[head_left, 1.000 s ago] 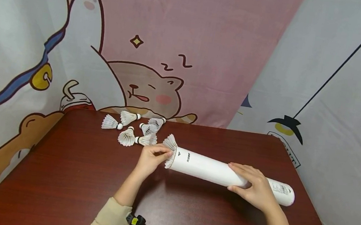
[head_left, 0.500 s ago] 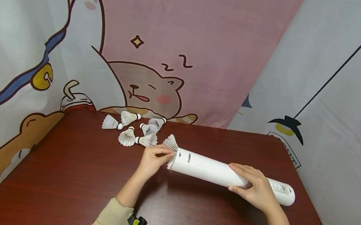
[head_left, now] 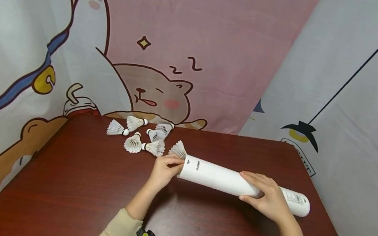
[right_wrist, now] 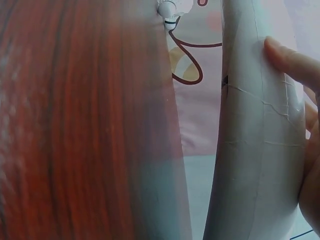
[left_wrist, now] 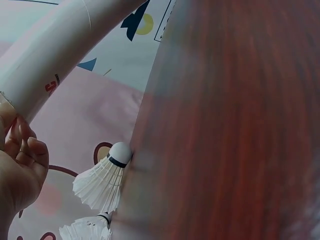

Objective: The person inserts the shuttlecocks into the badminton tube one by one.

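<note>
Beige sleeves (head_left: 120, 229) are seen on the near side of the white tube (head_left: 215, 177). Tube is held sideways over the table (head_left: 81, 187), gripped round its body by the right hand (head_left: 268, 196). Left hand (head_left: 163, 171) is placed at tube's mouth, fingers bent, tips hidden; whether anything is pinched can't be told. One shuttlecock (head_left: 178, 148) is seen just behind tube's mouth. Six other shuttlecocks (head_left: 133, 143) are scattered beyond tube, to its left. Cartoon cloth (head_left: 218, 40) is hung behind tube.
</note>
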The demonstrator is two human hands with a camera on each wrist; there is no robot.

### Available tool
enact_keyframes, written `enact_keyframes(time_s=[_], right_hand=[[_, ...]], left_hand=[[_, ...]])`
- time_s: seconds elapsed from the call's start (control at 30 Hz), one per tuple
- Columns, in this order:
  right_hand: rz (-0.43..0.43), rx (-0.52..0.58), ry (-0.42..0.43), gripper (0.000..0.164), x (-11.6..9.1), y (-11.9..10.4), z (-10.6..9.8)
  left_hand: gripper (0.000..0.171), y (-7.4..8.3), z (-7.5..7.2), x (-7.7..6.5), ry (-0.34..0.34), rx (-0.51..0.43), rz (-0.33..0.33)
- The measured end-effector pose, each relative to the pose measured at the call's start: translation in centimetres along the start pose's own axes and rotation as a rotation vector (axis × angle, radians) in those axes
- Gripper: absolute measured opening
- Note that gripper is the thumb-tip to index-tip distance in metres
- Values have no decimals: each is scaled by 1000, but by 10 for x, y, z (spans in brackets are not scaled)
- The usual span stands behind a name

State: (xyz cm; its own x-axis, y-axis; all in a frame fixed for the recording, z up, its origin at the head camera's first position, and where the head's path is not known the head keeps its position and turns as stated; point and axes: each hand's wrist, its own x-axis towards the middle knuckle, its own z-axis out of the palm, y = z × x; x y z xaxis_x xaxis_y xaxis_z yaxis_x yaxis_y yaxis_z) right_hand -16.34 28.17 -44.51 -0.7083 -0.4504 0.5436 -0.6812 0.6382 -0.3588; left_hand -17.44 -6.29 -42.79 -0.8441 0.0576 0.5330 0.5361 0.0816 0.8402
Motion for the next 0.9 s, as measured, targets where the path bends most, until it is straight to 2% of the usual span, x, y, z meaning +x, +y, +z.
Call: enact_keyframes(time_s=[0.17, 0.43, 0.6, 0.73, 0.9], right_hand=[[1, -7, 0, 73, 1, 0, 1], [28, -9, -5, 74, 0, -1, -1], [36, -16, -6, 73, 0, 0, -2], [50, -12, -6, 73, -1, -1, -2], [28, -15, 11, 74, -1, 0, -2]], left_hand=[[11, 0, -1, 1, 36, -6, 12], [9, 2, -7, 4, 108, -15, -19], [10, 1, -17, 7, 142, -28, -60], [11, 0, -26, 9, 173, -2, -91], [11, -3, -41, 11, 218, 8, -122]])
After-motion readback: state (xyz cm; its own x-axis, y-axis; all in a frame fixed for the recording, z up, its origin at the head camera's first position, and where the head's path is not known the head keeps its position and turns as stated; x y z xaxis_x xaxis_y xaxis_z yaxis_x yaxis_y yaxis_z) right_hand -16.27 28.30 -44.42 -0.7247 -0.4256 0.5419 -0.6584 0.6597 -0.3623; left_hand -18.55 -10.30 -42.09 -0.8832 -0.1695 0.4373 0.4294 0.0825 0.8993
